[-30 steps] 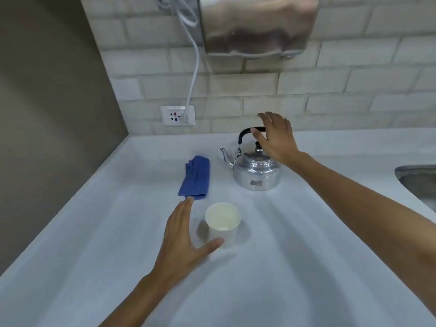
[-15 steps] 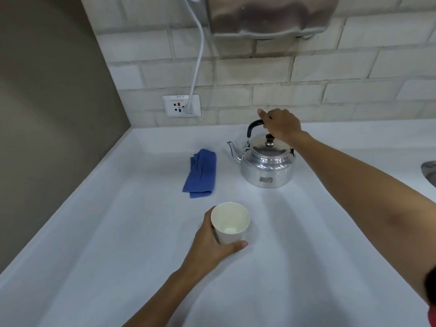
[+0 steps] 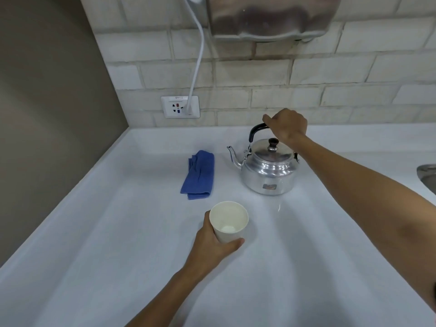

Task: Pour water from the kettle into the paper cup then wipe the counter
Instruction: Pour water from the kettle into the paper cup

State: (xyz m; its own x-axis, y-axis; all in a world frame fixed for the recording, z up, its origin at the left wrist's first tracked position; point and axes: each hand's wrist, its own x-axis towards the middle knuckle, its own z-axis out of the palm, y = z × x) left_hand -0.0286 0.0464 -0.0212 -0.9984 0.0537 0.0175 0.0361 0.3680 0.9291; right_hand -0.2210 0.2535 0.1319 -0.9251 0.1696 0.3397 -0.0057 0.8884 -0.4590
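A shiny metal kettle (image 3: 269, 172) with a black handle stands on the white counter (image 3: 118, 232), spout pointing left. My right hand (image 3: 286, 125) is closed around the top of its handle. A white paper cup (image 3: 229, 221) stands upright in front of the kettle, nearer to me, and looks empty. My left hand (image 3: 210, 244) wraps around the cup's left and near side. A folded blue cloth (image 3: 199, 174) lies left of the kettle, touched by neither hand.
A tiled wall runs behind the counter with a socket (image 3: 180, 106) and a white cable plugged in. A steel appliance (image 3: 271, 17) hangs above the kettle. A brown wall borders the left. A sink edge (image 3: 427, 173) shows at far right.
My left hand moved from open beside the cup to wrapped around it. My right hand closed on the kettle handle. The head moved closer.
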